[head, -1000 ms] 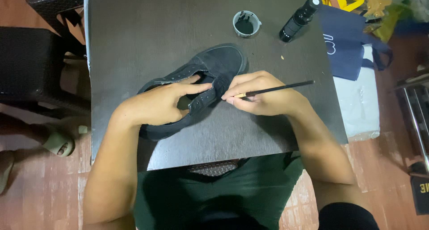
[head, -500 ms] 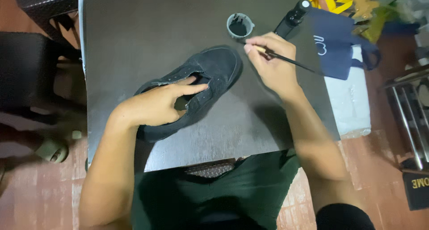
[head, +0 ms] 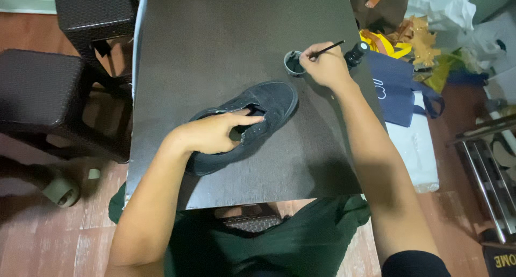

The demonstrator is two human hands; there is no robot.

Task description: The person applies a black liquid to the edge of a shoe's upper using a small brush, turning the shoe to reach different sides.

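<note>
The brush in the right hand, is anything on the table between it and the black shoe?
Nothing visible. The brush in the right hand dips at the small dark pot; only bare table lies between it and the black shoe, which the left hand holds.

Right hand (head: 322, 67) with brush (head: 327, 50), from shoe (head: 244, 123) to pot (head: 294, 63).

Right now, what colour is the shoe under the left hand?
Black all over; the shoe shows best in the head view.

Dark table (head: 215, 35) bears black shoe (head: 269, 102), small pot (head: 294, 63), black bottle (head: 355, 54).
</note>
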